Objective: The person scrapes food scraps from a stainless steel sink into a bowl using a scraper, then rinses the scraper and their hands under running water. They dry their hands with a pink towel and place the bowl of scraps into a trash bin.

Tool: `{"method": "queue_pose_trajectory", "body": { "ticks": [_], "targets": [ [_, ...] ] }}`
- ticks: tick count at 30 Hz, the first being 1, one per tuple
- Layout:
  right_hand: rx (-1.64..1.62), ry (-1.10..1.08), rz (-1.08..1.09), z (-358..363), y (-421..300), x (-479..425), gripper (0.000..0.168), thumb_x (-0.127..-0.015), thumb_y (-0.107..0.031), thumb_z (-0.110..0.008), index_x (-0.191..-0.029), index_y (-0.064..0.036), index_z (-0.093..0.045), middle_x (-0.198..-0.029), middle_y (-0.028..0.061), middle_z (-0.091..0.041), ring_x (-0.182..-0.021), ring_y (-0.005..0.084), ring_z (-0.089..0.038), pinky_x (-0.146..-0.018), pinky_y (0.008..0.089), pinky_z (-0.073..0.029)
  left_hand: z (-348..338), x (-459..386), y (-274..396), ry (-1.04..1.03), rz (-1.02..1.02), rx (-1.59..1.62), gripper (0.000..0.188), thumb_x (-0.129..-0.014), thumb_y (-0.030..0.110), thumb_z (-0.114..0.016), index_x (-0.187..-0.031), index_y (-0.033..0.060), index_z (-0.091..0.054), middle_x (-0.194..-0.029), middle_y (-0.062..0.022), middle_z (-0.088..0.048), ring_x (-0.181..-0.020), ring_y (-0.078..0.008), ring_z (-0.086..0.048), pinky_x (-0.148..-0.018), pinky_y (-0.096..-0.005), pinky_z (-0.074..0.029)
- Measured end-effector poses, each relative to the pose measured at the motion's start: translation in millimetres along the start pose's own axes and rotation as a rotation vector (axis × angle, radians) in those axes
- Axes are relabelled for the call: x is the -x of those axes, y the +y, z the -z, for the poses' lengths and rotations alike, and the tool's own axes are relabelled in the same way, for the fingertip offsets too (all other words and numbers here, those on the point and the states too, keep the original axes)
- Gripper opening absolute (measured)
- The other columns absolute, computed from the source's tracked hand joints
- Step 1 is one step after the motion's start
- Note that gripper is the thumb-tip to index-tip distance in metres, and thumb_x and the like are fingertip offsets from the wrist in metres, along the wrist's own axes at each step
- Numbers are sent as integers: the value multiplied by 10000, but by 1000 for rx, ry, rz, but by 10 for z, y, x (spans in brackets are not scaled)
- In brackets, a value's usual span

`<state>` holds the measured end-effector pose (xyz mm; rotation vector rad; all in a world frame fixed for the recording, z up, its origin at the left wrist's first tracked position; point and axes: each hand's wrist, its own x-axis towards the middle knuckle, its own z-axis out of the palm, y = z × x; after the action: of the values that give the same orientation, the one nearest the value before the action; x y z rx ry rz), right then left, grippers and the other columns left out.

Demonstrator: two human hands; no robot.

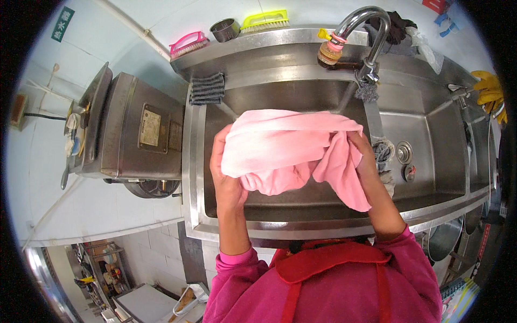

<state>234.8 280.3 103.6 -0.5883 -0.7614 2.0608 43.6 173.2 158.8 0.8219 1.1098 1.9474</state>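
A pink cloth (pixel 274 141) is stretched between my two hands over the left basin of a stainless steel sink (pixel 194 169). My left hand (pixel 226 165) grips its left end, the fingers partly hidden behind the fabric. At the right end my right hand (pixel 363 155) has hold of it, and a loose flap hangs down beside that wrist. The cloth is bunched and folded underneath. Both forearms reach in over the sink's front edge.
A chrome faucet (pixel 381 40) rises behind the divider. Grey striped cloth (pixel 207 89) lies on the back left corner. Brushes, one pink (pixel 188 43) and one yellow-green (pixel 264 21), stand on the ledge with a metal cup (pixel 225 30). Left is a steel machine (pixel 133 129); right, another basin (pixel 412 121).
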Motion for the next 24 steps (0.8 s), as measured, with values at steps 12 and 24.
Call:
{"method": "queue_pose_trajectory", "body": {
  "ticks": [12,24],
  "targets": [
    [947,229,543,-113,-112,10,578,-749,-252,-542,-1210,-11,-288,-1219,130,-278,-1157,226,-244,-935,360,-224,-556,-224,279,144,82,523,316,-843,166,-359,-1097,-20,-382,-1082,-147,-467,-988,-229,-475,-833,-345,-398],
    [730,-306,479,-645,290,181,814,-593,-175,-699,-1217,-22,-199,-1107,177,-405,-1041,265,-400,-872,326,-305,-887,-122,290,132,68,451,509,-809,81,-439,-1254,113,-195,-1159,-94,-370,-1055,-174,-400,-869,-309,-350]
  ]
}}
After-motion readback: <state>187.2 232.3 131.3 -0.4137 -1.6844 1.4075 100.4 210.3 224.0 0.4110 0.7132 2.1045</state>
